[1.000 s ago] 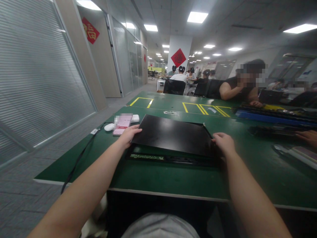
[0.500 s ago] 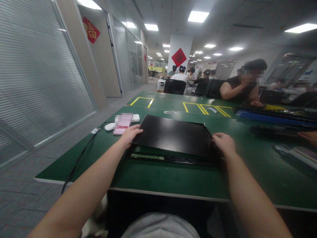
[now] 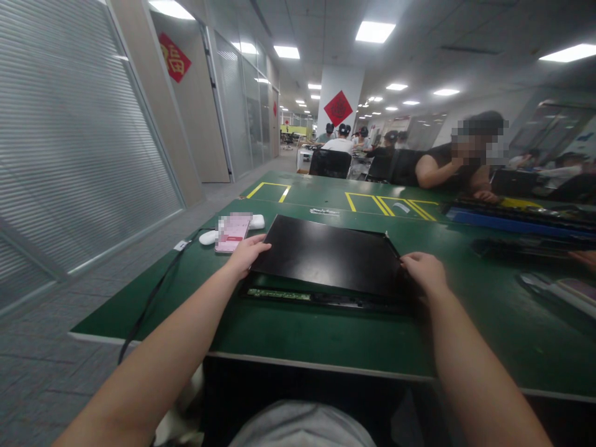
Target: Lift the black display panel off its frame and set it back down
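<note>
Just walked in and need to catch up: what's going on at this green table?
A person grips a flat black panel with both hands, left hand on its left edge, right hand on its right corner. It lies over a strip-shaped circuit board on the green table. A phone lies nearby.

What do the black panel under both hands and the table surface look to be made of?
Black panel: thin and rigid, with a smooth semi-gloss face showing soft ceiling reflections, likely glass or plastic; which one cannot be told. Table surface: matte green mat, probably rubber or vinyl, with a pale edge along the front.
</note>
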`<state>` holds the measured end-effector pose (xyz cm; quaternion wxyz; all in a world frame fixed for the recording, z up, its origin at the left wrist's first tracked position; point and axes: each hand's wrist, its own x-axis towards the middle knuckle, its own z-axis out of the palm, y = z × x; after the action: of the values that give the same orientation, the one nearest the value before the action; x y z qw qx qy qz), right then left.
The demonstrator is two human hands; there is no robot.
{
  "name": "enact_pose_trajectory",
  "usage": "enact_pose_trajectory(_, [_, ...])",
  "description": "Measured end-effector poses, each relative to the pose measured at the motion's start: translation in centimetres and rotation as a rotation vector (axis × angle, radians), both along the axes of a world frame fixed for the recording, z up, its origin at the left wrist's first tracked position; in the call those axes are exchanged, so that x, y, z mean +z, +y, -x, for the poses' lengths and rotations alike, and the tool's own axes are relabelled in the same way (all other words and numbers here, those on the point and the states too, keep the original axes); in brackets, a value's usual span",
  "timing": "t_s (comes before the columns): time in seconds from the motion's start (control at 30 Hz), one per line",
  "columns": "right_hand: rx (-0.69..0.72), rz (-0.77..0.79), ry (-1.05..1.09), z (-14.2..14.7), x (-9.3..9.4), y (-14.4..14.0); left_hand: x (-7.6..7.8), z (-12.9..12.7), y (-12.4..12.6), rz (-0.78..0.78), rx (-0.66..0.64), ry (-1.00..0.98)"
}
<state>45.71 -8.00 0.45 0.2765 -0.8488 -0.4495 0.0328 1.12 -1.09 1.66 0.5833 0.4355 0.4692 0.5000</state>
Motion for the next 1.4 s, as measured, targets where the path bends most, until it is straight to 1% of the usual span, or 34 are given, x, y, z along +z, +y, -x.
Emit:
enact_pose_trajectory(0.2, [-0.02, 0.009, 0.012, 0.14, 0.17, -0.03, 0.19, -0.18, -0.19, -0.006, -0.003, -0.003])
enact_pose_trajectory(0.5, [0.001, -0.031, 0.032, 0.11, 0.05, -0.01, 0.27, -0.36, -0.26, -0.013, 0.023, 0.023])
enact_pose_trajectory(0.8, [0.001, -0.025, 0.039, 0.09, 0.02, -0.09, -0.18, -0.01, -0.06, -0.04, -0.008, 0.024])
enact_pose_trajectory(0.97, [0.006, -0.028, 0.06, 0.06, -0.03, 0.0, -0.27, 0.0, 0.06, -0.029, 0.021, 0.024])
enact_pose_trajectory(1.2, [0.025, 0.011, 0.034, -0.22, -0.08, 0.13, -0.5, 0.07, 0.32, -0.035, -0.001, 0.052])
enact_pose_trajectory(1.4, [0.021, 0.013, 0.081, -0.36, 0.0, 0.11, -0.58, 0.0, 0.25, -0.03, 0.012, 0.068])
